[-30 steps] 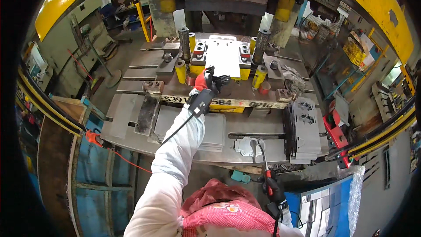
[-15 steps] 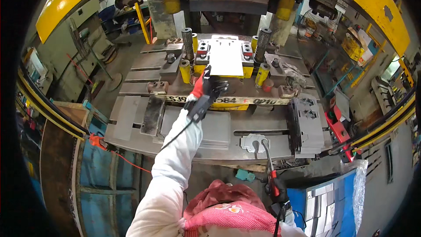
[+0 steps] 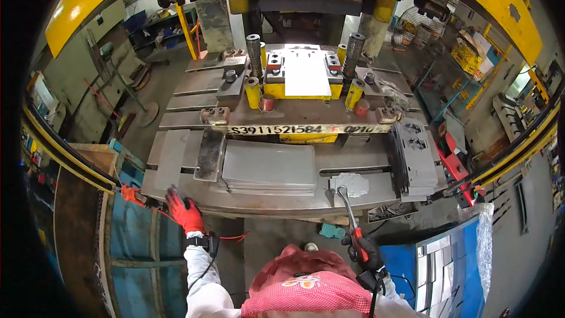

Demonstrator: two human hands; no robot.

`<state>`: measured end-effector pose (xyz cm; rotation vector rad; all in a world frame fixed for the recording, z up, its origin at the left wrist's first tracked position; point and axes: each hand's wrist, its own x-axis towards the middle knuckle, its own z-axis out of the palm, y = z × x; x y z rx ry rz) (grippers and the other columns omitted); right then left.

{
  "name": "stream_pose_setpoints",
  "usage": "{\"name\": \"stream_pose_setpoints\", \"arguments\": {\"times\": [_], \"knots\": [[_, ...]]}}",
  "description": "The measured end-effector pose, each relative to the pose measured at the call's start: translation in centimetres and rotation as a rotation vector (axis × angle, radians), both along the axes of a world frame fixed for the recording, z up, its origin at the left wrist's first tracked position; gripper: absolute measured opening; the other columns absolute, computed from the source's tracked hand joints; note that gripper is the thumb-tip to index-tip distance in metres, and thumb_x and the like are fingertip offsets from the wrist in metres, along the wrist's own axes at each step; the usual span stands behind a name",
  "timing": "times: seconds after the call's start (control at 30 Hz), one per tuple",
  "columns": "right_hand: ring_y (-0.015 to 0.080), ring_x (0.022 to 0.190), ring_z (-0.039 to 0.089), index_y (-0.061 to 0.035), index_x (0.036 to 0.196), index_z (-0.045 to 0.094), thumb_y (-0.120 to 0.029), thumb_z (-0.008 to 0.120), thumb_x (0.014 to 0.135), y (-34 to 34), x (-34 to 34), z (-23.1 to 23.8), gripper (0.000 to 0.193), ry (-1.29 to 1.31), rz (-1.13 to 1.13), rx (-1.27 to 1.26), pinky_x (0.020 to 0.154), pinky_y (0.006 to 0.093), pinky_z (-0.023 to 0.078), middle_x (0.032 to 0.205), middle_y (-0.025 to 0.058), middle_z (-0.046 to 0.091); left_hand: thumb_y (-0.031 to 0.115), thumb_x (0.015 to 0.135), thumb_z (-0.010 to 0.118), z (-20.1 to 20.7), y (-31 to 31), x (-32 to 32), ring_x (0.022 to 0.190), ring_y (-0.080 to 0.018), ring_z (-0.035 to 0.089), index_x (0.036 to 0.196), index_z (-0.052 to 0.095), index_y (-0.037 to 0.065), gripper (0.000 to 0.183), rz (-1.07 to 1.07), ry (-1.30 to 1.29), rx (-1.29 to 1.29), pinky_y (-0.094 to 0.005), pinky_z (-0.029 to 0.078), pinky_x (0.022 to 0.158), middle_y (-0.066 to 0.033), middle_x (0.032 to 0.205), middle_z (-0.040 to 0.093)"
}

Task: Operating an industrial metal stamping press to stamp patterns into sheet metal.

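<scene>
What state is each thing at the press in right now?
Flat grey sheet on the yellow die: lying flat, untouched.
Stack of grey metal sheets: flat on table, untouched.
Left hand in red glove: resting on table edge.
Right hand: gripping red-handled hooked metal rod.

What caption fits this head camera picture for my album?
Left hand in a red glove rests on the press table edge; right hand holds a hooked tool.
</scene>
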<state>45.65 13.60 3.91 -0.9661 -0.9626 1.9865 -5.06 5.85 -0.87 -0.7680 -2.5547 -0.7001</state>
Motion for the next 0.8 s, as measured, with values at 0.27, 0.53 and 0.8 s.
{"name": "stream_pose_setpoints", "arguments": {"times": [0.27,0.53,0.8], "knots": [[0.0123,0.052,0.051,-0.0033,0.114,0.043,-0.04,0.053,0.078,-2.1,-1.4,0.6,0.052,-0.032,-0.069,-0.012,0.043,0.0225,0.041,0.092,0.0168,0.059,0.014,0.066,0.061,-2.1,-0.1,0.8,0.13,-0.0328,0.014,0.135,0.019,0.014,0.081,-0.166,-0.004,-0.358,-0.0436,0.019,0.103,-0.0103,0.141,0.016],[0.0119,0.053,0.051,-0.0016,0.111,0.046,-0.04,0.053,0.078,-3.8,-0.8,0.3,0.051,-0.094,-0.106,-0.012,0.045,0.0226,0.04,0.087,0.0143,0.06,0.011,0.067,0.059,-1.6,-0.5,1.0,0.13,-0.0315,0.015,0.135,0.02,0.014,0.078,-0.196,-0.024,-0.35,-0.0431,0.021,0.102,-0.0108,0.141,0.016],[0.0114,0.052,0.051,0.0036,0.1,0.053,-0.042,0.052,0.079,-4.1,-0.5,0.1,0.05,-0.076,-0.109,-0.026,0.045,0.0229,0.04,0.077,0.0092,0.06,0.012,0.067,0.058,-0.8,-0.1,1.2,0.129,-0.0321,0.016,0.134,0.023,0.014,0.077,-0.207,0.002,-0.372,-0.0423,0.021,0.102,-0.0121,0.14,0.019]]}}
